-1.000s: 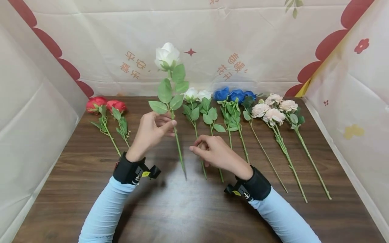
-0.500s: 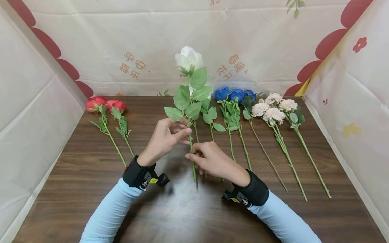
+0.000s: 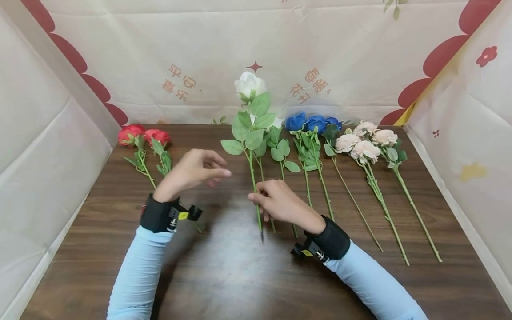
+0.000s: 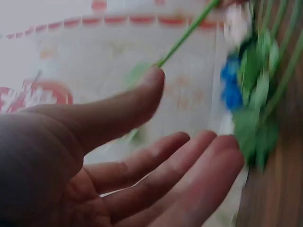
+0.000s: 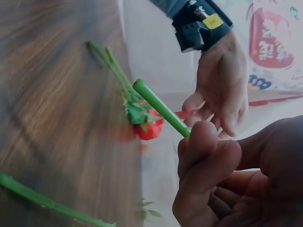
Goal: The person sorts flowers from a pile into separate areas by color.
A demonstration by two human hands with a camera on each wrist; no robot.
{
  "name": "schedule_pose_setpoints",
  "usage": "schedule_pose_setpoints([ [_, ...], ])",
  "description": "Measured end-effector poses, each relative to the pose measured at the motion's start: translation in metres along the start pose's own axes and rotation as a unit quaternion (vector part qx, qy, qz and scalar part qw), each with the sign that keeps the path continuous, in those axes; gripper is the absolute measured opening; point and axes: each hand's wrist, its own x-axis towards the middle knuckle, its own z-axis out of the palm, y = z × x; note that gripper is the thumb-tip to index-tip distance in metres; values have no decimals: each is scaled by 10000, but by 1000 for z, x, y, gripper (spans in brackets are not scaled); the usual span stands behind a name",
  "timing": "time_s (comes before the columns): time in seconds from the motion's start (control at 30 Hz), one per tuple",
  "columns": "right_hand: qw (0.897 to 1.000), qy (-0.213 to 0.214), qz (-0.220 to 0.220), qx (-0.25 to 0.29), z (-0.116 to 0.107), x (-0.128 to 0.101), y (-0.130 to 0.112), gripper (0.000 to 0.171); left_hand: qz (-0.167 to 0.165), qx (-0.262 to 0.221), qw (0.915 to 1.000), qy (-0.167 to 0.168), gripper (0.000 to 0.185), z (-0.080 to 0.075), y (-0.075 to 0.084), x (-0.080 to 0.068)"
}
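In the head view my right hand (image 3: 282, 202) pinches the green stem of a white rose (image 3: 250, 84), which stands nearly upright above the table. The cut end of that stem (image 5: 158, 106) pokes out past my right thumb and fingers in the right wrist view. To the left, my left hand (image 3: 194, 171) is apart from the stem, its fingers loosely bent with nothing between them; the left wrist view shows its spread thumb and fingers (image 4: 194, 182). Nearest to this hand are two red flowers (image 3: 131, 134), their stems partly hidden behind it.
More white roses (image 3: 277, 123) lie partly hidden behind the raised one. Blue roses (image 3: 296, 121) and pale pink flowers (image 3: 365, 151) lie along the back right of the wooden table (image 3: 232, 284). A printed cloth (image 3: 208, 40) walls the back and sides.
My left hand carried the white rose rightward to my right hand. The right hand now pinches its stem; my left hand has let go and drawn back left.
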Motion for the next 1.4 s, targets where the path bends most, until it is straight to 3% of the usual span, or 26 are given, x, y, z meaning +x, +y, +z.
schedule_pose_setpoints([
  [0.13, 9994, -177, 191, -240, 0, 21, 5, 33, -330, 42, 9980, 546, 41, -28, -19, -3],
  [0.37, 9966, -383, 570, -449, 4, 60, 13, 36, -585, -37, 9948, 828, 47, -50, -39, -2],
  [0.57, 9937, -474, 830, -593, 7, 78, 17, 36, -736, 79, 9935, 864, 51, -54, -48, 2],
  [0.87, 9884, -742, 1228, -500, 12, 87, 16, 35, -772, 162, 9935, 825, 52, -54, -49, 3],
  [1.0, 9883, -660, 1286, -485, 15, 88, 18, 36, -741, 166, 9941, 770, 53, -53, -48, 4],
  [1.2, 9921, -396, 1158, -276, 18, 86, 21, 14, -743, 132, 9947, 705, 54, -53, -44, 3],
  [1.4, 9926, -251, 1140, -342, 19, 84, 21, 21, -719, 198, 9949, 677, 53, -51, -44, 2],
])
